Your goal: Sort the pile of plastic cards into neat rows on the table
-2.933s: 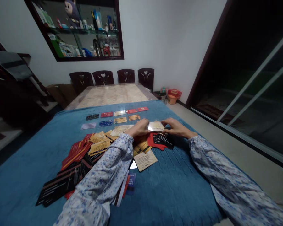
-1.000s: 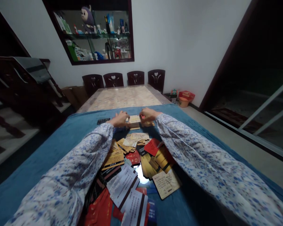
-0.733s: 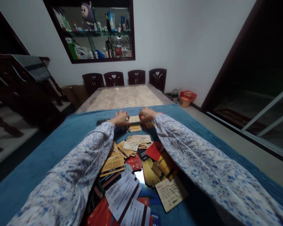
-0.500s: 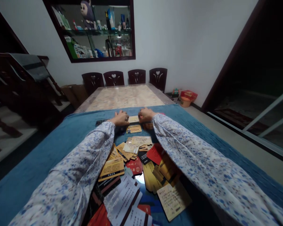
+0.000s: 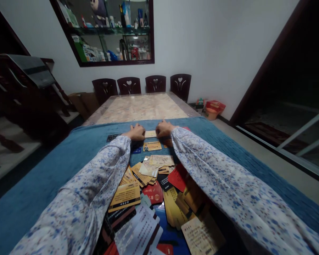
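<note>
Both hands reach out to a cream card [image 5: 150, 134] lying flat on the blue cloth. My left hand [image 5: 137, 132] has its fingers curled down at the card's left edge. At the right edge is my right hand [image 5: 163, 129], fingers bent and pressed together. Just nearer lies a yellow card [image 5: 152, 146] with a small figure on it. A black card [image 5: 113, 137] and a blue card [image 5: 136, 150] sit beside my left hand and wrist. Under my right wrist an orange-brown card [image 5: 168, 142] is partly hidden.
Between my forearms spreads a loose heap of cards: cream cards [image 5: 161, 160], yellow cards [image 5: 126, 196], a red card [image 5: 177, 177], white striped cards [image 5: 139, 228]. The blue cloth [image 5: 77, 156] covers the near table. Chairs [image 5: 180, 85] stand along the far end.
The view has tilted slightly, so the heap sits a little lower in the picture. The blue card by my left wrist shows more clearly. Both hands stay at the cream card.
</note>
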Demonstrator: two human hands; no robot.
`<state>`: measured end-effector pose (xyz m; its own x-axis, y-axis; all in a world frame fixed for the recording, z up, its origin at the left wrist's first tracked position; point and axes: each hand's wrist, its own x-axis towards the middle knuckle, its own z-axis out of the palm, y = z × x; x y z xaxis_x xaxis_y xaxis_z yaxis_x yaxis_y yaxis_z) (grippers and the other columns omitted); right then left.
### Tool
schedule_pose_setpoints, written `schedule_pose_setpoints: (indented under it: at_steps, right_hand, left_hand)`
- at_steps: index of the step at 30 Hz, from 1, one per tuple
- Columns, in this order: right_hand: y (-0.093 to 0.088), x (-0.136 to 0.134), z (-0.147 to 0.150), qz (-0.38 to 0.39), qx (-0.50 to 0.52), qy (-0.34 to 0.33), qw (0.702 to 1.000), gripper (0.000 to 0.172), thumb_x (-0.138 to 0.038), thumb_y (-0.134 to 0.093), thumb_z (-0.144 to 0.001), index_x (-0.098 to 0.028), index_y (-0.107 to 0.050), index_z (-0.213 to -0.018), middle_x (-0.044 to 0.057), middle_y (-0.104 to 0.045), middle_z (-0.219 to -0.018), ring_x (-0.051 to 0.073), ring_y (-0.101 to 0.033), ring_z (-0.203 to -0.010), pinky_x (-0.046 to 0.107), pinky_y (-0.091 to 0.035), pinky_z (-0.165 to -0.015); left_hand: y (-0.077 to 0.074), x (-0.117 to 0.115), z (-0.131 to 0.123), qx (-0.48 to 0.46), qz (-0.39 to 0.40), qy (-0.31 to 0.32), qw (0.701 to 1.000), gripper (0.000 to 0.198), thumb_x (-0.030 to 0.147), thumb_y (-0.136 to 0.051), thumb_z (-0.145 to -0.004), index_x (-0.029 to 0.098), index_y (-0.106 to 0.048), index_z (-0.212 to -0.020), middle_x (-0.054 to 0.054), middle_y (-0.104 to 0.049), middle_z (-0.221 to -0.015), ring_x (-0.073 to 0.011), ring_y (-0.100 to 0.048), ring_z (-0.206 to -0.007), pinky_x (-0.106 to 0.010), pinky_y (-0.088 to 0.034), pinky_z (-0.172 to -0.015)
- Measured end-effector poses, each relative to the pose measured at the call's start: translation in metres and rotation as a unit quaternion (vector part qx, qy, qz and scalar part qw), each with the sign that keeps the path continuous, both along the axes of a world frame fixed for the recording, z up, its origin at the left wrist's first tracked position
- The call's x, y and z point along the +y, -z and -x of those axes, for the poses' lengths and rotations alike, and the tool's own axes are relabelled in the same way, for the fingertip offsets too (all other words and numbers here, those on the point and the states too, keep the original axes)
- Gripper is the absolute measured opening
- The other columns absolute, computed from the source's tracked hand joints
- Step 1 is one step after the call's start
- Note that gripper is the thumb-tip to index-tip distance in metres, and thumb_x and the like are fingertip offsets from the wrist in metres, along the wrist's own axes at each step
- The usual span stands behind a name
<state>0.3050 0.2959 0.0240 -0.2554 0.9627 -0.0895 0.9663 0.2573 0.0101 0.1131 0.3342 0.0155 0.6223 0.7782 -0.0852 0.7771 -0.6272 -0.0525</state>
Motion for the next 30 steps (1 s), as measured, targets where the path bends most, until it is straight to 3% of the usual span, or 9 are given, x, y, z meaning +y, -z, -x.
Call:
schedule_pose_setpoints:
  at_steps: [15, 22, 30]
  right_hand:
    - [0.005, 0.013, -0.001, 0.015, 0.008, -0.008, 1.000, 0.030, -0.033, -0.076, -0.072, -0.024, -0.082, -0.101, 0.011, -0.075, -0.116, 0.038, -0.054, -0.126, 0.040, -0.049, -0.094]
    - [0.002, 0.012, 0.005, 0.011, 0.002, -0.002, 1.000, 0.028, -0.028, -0.074, -0.071, -0.023, -0.081, -0.098, 0.011, -0.074, -0.118, 0.038, -0.055, -0.125, 0.042, -0.050, -0.097]
    - [0.002, 0.008, 0.006, 0.012, -0.008, -0.013, 1.000, 0.031, -0.028, -0.069, -0.075, -0.020, -0.079, -0.103, 0.014, -0.074, -0.119, 0.039, -0.053, -0.126, 0.042, -0.049, -0.096]
  left_hand:
    - [0.000, 0.002, -0.004, 0.041, -0.018, 0.003, 0.999, 0.023, 0.026, -0.058, -0.075, 0.016, -0.075, -0.088, -0.018, -0.068, -0.115, -0.0383, -0.048, -0.119, -0.055, -0.042, -0.097]
    - [0.005, 0.007, -0.007, 0.042, -0.029, 0.006, 0.999, 0.028, 0.021, -0.057, -0.072, 0.014, -0.076, -0.090, -0.021, -0.069, -0.113, -0.0397, -0.051, -0.118, -0.059, -0.039, -0.100]
    - [0.010, 0.008, -0.006, 0.040, -0.035, -0.002, 0.999, 0.027, 0.024, -0.057, -0.072, 0.016, -0.076, -0.091, -0.019, -0.068, -0.113, -0.0378, -0.050, -0.117, -0.054, -0.041, -0.099]
